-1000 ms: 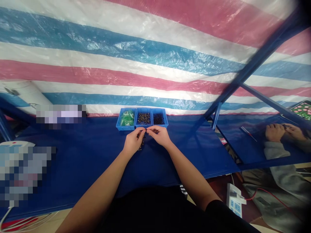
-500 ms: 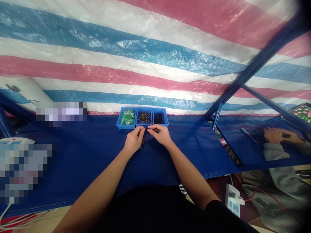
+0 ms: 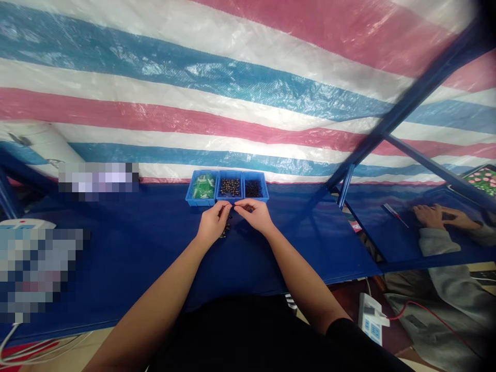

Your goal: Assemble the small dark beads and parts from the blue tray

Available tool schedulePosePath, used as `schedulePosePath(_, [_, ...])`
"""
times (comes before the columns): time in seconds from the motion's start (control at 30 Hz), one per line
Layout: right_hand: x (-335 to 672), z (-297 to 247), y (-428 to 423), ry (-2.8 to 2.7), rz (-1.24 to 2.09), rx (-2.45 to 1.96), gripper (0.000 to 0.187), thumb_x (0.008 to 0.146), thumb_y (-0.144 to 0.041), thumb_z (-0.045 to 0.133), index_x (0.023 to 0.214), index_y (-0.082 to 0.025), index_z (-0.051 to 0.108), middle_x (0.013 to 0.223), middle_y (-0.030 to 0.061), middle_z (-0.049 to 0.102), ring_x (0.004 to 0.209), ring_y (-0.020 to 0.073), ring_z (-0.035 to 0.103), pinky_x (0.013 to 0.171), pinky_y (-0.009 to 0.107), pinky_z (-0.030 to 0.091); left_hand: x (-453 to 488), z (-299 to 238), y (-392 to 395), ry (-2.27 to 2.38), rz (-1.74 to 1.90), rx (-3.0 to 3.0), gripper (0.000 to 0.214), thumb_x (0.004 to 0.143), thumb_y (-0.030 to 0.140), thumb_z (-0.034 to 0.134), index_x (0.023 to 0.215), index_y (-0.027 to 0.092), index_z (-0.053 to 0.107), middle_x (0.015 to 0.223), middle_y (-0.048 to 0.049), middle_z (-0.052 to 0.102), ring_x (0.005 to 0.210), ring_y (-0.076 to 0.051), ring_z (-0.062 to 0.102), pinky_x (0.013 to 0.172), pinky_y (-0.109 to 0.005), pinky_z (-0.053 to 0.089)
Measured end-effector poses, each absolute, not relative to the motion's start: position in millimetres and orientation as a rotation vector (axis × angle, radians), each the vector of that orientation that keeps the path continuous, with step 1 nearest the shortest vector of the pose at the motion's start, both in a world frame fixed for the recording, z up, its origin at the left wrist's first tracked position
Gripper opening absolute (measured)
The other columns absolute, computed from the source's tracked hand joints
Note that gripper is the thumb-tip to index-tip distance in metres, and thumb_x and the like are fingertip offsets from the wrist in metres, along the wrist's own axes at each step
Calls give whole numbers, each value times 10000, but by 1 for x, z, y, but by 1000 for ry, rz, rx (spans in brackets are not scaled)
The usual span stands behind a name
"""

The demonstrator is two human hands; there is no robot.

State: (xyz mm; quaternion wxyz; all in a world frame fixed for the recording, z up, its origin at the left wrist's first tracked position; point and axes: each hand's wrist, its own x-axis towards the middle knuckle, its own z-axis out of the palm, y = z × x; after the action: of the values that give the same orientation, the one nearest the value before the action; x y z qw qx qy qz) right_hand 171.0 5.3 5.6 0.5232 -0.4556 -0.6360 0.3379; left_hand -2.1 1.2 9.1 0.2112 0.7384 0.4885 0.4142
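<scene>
Head view: left hand (image 3: pixel 212 225) and right hand (image 3: pixel 256 216), both pinched narrow on one small dark part (image 3: pixel 233 207).

Nothing legible in view. Two pixelated patches (image 3: pixel 96 178) at left, over the counter (image 3: pixel 116 248), hide whatever is under them. White power strip (image 3: pixel 371 319) on the floor at right has small blue marks, too small to read. Green patterned item (image 3: pixel 482 178) far right is blurred, no letters made out. Blue bins (image 3: pixel 227 200): walls too small to tell any marking.
</scene>
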Motion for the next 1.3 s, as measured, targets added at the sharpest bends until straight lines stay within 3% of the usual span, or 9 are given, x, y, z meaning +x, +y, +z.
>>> schedulePosePath(0.2, [173, 8, 6, -1499, 751, -1120, 244, 784, -394, 667, 907, -193, 733, 832, 47, 732, 687, 164, 651, 608, 272, 517, -1, 9, 1, 1343, 1187, 2020, 306, 911, 428, 497, 1113, 221, 597, 673, 29, 622, 580, -116, 577, 587, -213, 428])
schedulePosePath(0.57, [171, 8, 6, -1548, 765, -1111, 240, 782, -377, 668, 929, -200, 736, 848, 49, 736, 699, 165, 660, 611, 271, 519, -1, 7, 3, 1347, 1188, 2054, 293, 923, 436, 454, 999, 210, 625, 729, 6, 662, 627, -128, 614, 632, -225, 457])
schedulePosePath(1.3, [173, 9, 7, -1524, 739, -1111, 236, 790, -376, 665, 926, -195, 732, 836, 47, 735, 700, 169, 661, 601, 272, 515, -1, 7, 4, 1362, 1214, 2045, 297, 906, 439, 496, 1056, 213, 616, 630, 33, 613, 546, -110, 561, 568, -209, 420])
